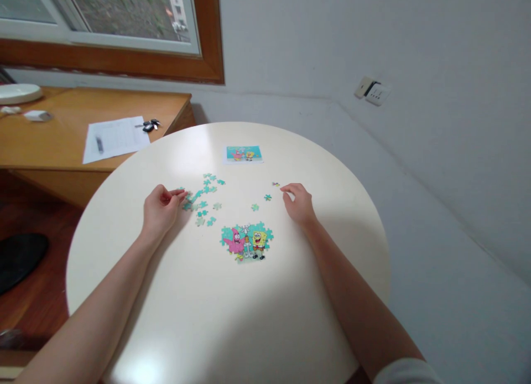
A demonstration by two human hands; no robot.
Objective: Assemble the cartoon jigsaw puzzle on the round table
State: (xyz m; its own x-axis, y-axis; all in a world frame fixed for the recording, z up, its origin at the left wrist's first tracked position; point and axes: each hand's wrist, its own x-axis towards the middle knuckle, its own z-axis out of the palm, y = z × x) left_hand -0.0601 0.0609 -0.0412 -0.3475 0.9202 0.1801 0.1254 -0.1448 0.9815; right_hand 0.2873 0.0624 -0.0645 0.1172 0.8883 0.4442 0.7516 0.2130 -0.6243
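Observation:
A partly joined cartoon puzzle lies in the middle of the round white table. Several loose teal pieces are scattered to its upper left. My left hand rests at their left edge, fingers curled in a pinch; whether it holds a piece I cannot make out. My right hand rests on the table to the right, fingers bent and together, its fingertips close to a small loose piece. Another tiny piece lies just above that hand. A small reference picture sits further back.
A wooden desk stands at the left with a paper sheet, keys and a white plate. White walls with a socket close the right side. A window is above the desk.

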